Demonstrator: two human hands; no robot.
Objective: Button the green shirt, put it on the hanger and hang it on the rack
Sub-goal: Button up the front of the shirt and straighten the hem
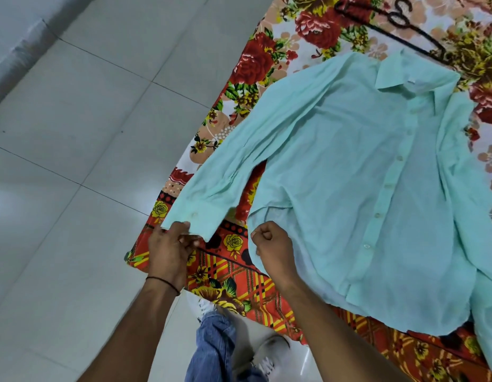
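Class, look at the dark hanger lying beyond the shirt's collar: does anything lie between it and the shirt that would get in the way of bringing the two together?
Nothing visible does. The hanger lies on the floral bedsheet just past the collar of the green shirt, its lower end reaching the collar, with only bare sheet around it.

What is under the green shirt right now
The green shirt lies flat on a floral sheet, which shows all around it. The black hanger rests beyond the collar, apparently not under the shirt. Anything else beneath the fabric is hidden.
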